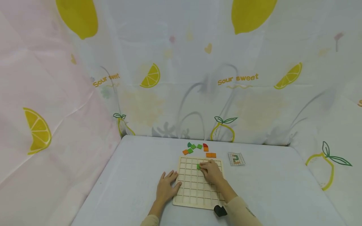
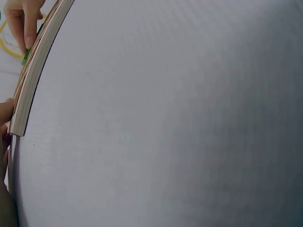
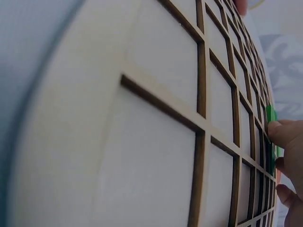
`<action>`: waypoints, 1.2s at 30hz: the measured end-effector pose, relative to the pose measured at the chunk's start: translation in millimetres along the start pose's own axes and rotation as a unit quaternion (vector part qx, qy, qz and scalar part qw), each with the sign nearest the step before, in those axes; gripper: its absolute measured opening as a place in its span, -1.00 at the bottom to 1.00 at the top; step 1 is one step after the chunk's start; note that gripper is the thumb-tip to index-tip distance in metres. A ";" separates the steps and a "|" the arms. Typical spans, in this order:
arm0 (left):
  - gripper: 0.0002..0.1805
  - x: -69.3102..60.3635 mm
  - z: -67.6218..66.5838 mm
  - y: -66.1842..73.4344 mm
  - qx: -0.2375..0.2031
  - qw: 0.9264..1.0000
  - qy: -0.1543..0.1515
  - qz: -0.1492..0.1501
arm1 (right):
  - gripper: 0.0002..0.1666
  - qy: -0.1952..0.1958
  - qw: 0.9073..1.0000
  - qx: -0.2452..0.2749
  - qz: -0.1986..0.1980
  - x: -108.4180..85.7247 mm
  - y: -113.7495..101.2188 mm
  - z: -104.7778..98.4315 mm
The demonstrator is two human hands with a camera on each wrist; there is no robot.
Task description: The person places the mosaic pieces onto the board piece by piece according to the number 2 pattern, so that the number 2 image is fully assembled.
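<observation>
Fingers on square green tile

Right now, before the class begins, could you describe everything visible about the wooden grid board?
The grid board is pale and looks like wood, roughly square, with raised strips dividing it into square cells; the strips' sides are darker brown. Its edge looks layered. It lies flat on the white table. The left hand touches its left edge, while the right hand pinches a green piece at a far cell; whether that piece is seated is unclear. The right hand and forearm hide part of its right side.
</observation>
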State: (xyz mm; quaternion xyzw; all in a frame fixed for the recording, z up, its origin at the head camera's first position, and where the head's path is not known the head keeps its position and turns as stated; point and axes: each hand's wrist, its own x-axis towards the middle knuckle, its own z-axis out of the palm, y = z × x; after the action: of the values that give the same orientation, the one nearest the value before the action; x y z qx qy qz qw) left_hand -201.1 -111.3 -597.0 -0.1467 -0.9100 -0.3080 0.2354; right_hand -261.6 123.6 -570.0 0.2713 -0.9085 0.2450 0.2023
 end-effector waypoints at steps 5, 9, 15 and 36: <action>-0.56 -0.2 -0.1 0.7 0.003 1.000 -0.001 -0.002 | -0.82 0.041 0.998 -0.044 -0.011 5.0 -2.3 8.6; -0.55 -1.1 -0.4 -0.3 0.007 1.000 -0.006 -0.004 | -0.82 0.074 0.995 -0.064 0.007 5.3 -8.4 16.9; -0.55 -1.6 -0.3 -0.5 0.000 1.000 -0.003 -0.003 | -0.80 0.077 0.995 -0.034 0.057 -1.5 -12.9 16.9; -0.56 -0.2 -1.5 1.0 0.001 1.000 -0.004 -0.002 | -0.69 0.147 0.967 0.104 0.180 -25.8 34.6 -27.8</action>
State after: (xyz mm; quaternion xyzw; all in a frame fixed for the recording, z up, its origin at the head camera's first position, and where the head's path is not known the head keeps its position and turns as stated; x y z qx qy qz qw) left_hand -200.0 -111.5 -595.6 -0.1461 -0.9115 -0.3070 0.2316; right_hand -255.7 174.5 -572.3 0.0843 -0.8722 0.4075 0.2570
